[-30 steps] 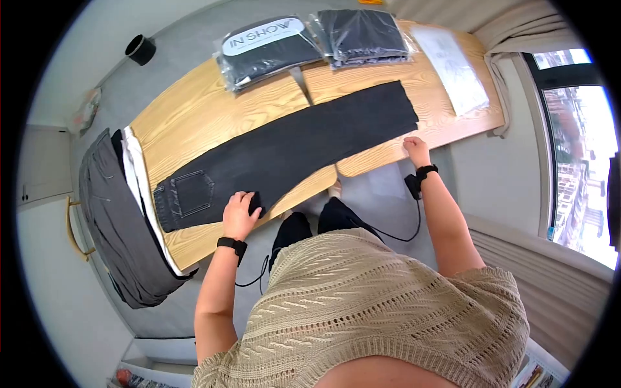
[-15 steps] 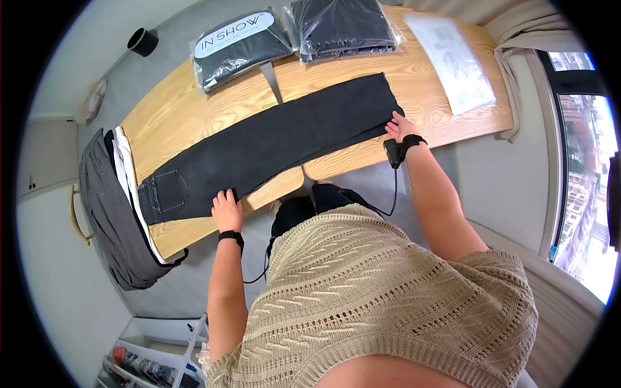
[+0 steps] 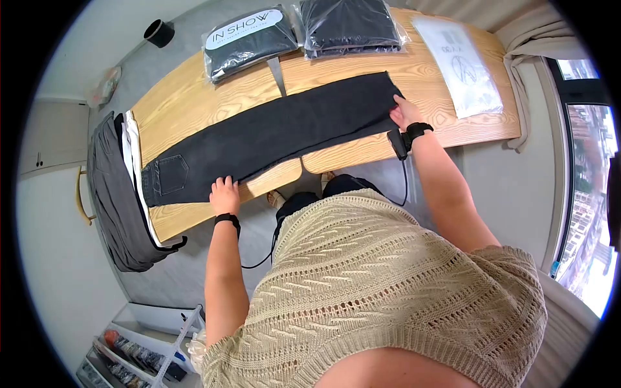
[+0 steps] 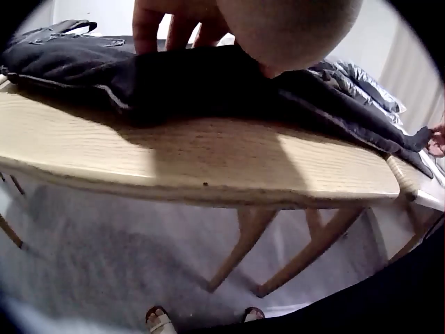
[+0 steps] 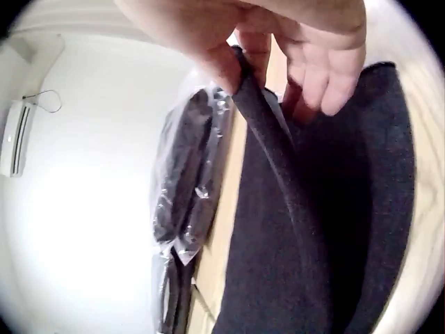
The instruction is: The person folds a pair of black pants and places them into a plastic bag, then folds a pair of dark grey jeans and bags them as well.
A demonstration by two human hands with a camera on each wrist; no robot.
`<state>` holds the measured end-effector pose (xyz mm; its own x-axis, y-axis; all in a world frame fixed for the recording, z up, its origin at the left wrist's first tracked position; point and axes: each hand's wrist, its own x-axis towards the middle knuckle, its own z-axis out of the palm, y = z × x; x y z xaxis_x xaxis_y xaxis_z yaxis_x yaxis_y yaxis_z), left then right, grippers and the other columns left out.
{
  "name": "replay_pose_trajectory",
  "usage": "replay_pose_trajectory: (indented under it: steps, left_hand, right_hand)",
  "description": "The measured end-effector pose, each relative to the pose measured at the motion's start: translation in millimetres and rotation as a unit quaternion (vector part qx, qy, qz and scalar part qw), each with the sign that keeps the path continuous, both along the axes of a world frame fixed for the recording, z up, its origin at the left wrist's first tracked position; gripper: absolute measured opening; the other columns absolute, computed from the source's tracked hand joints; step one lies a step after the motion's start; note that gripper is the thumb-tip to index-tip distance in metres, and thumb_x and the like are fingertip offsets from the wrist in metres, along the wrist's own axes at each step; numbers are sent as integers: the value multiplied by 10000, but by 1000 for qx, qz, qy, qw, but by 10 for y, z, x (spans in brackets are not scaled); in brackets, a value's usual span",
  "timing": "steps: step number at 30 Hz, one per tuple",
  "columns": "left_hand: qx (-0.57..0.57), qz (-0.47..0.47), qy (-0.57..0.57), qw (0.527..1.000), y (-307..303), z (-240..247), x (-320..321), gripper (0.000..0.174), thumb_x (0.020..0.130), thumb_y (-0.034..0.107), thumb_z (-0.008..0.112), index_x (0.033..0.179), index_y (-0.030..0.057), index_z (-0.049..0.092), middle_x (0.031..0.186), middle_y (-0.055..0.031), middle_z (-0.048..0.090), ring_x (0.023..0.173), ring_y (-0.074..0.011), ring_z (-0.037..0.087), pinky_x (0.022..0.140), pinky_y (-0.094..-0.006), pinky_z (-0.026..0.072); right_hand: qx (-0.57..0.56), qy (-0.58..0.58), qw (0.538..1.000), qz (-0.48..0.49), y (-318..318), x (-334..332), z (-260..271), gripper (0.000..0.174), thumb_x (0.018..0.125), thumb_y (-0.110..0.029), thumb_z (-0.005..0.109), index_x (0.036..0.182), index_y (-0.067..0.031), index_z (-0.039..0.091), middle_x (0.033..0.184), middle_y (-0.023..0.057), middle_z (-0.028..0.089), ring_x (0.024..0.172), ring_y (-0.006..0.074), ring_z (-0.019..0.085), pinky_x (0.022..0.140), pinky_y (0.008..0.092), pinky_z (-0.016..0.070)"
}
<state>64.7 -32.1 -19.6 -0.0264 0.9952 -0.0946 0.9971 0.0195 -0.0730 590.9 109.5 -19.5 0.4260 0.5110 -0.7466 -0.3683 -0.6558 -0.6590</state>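
Note:
Black jeans (image 3: 278, 129) lie folded lengthwise along the wooden table, a back pocket with pale stitching showing near the waistband at left. My right hand (image 3: 404, 113) is at the leg's far right end. In the right wrist view the thumb and a finger pinch the hem edge (image 5: 268, 132), which is lifted into a ridge; the other fingers hang loose over the cloth. My left hand (image 3: 224, 194) rests on the near edge of the jeans below the pocket. Its fingers (image 4: 177, 31) come down on top of the denim in the left wrist view.
Two plastic-wrapped packs of dark clothing, one labelled pack (image 3: 249, 42) and one plain pack (image 3: 349, 29), sit along the far edge. A flat clear plastic bag (image 3: 462, 68) lies at right. Grey garments (image 3: 123, 200) hang over the table's left end. A wrist camera cable (image 3: 405, 184) dangles at right.
My right hand has come from beside the table's near edge to the leg's hem and now pinches it. The left hand stays on the near edge of the jeans. The head view has shifted.

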Motion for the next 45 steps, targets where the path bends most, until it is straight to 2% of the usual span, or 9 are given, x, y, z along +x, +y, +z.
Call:
replay_pose_trajectory:
  steps: [7,13,16,20,22,30,31,42,45]
  left_hand:
    - [-14,59,47,997,56,-82,-134,220,838,156,570,1050,99,557,987,-83,541,937,-286,570,718,-385,528]
    - [75,65,35,995,-116,121,-268,267,801,45,564,1063,87,538,965,-107,521,931,-297,541,737,-399,499]
    - [44,86,60,993,-265,9,-292,327,787,54,589,1107,98,534,963,-104,517,935,-290,538,733,-394,497]
    - [-29,136,20,990,-278,-132,-282,405,782,56,619,1165,83,491,1017,-145,516,948,-333,556,786,-414,483]
    - [-25,134,16,991,-234,-145,-269,426,786,50,616,1185,95,475,1034,-159,515,921,-355,583,753,-438,498]
    - [-49,230,-47,971,-244,-221,-280,298,880,47,459,1169,117,442,1052,-204,486,811,-406,626,694,-481,519]
    - [-61,228,-64,970,-242,-221,-294,351,865,31,474,1197,127,415,1069,-220,475,825,-416,621,706,-484,519]
    - [-93,226,-147,958,-139,-148,-176,438,793,36,560,1210,94,440,1129,-236,491,926,-444,582,805,-486,491]
    - [-109,95,-187,972,-159,94,46,522,717,176,686,1188,107,472,1143,-187,509,971,-389,583,813,-455,503]
  right_hand:
    - [241,147,958,58,146,-155,776,235,947,-159,521,1145,-34,507,1090,82,605,964,199,599,828,344,498]
    - [289,158,942,69,-234,159,324,198,928,-148,544,1112,-76,543,1087,36,618,951,165,586,806,323,465]
    - [113,16,990,83,-435,566,-822,217,868,-202,624,1028,-65,571,909,18,560,771,144,509,764,305,459]
    - [62,-82,991,90,-462,244,-311,307,853,-303,645,1015,-50,587,913,47,571,820,159,522,732,308,456]
    - [2,-208,948,240,-384,246,-249,348,852,-324,642,1018,-20,605,923,66,597,822,175,535,718,326,455]
    - [-133,-454,834,285,-362,149,-404,501,715,-373,708,1016,22,643,1029,242,642,1001,380,599,884,436,459]
    - [-88,-476,857,177,-394,51,-478,555,693,-406,729,1010,41,643,1041,248,638,1009,390,600,889,435,462]
    - [88,-540,754,365,-232,318,-23,582,893,-473,520,1149,49,545,1070,295,597,1018,449,561,873,486,448]
    - [44,-569,760,312,-152,619,93,493,886,-426,545,1072,29,576,1025,258,625,960,432,586,816,490,464]
